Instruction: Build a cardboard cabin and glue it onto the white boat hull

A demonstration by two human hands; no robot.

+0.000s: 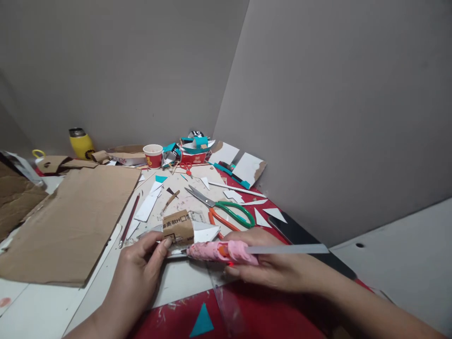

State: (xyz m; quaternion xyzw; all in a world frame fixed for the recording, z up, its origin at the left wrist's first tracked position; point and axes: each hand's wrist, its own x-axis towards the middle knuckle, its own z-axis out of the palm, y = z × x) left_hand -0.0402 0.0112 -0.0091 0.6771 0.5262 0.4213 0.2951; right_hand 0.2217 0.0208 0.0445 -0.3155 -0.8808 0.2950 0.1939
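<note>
My left hand [139,263] pinches a small brown cardboard piece [177,226] with printed characters, thumb and fingers closed on its lower left edge. My right hand [268,266] grips a cutting tool whose handle is wrapped in pink material [221,251]; its tip points left at the cardboard piece, and a grey strip [293,249] sticks out to the right. Both hands hover over a white board [183,282] near the table's front.
Green-and-orange scissors [226,209] lie just behind the hands. A large cardboard sheet [70,221] covers the left. A pencil [129,221], white and teal paper scraps, a red paper cup [153,156], a yellow flask [81,142] and cut boxes crowd the back. Grey walls close the corner.
</note>
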